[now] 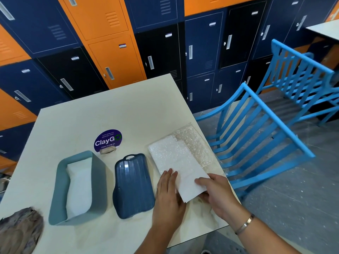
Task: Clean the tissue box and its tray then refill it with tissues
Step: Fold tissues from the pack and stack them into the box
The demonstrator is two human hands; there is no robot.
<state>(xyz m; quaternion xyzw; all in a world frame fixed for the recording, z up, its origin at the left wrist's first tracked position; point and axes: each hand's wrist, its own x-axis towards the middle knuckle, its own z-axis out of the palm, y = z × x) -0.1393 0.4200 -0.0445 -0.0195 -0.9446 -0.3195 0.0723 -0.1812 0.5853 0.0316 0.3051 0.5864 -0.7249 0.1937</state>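
On the table, right of tray (133,186): tissue stack (183,171), half out of its clear wrapper (194,142).
Left hand (167,195): flat, fingers straight, pinning the stack's left edge, likely to steady it.
Right hand (216,191): pinches the near end, thumb on top, probably to lift.
Tissue box (97,180): left of tray, opening up, tissues inside.
Axis: stack and box both run near-to-far.

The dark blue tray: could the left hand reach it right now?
Probably yes. The left hand rests flat on the white tissues right beside the tray, gripping nothing, and nothing stands between them.
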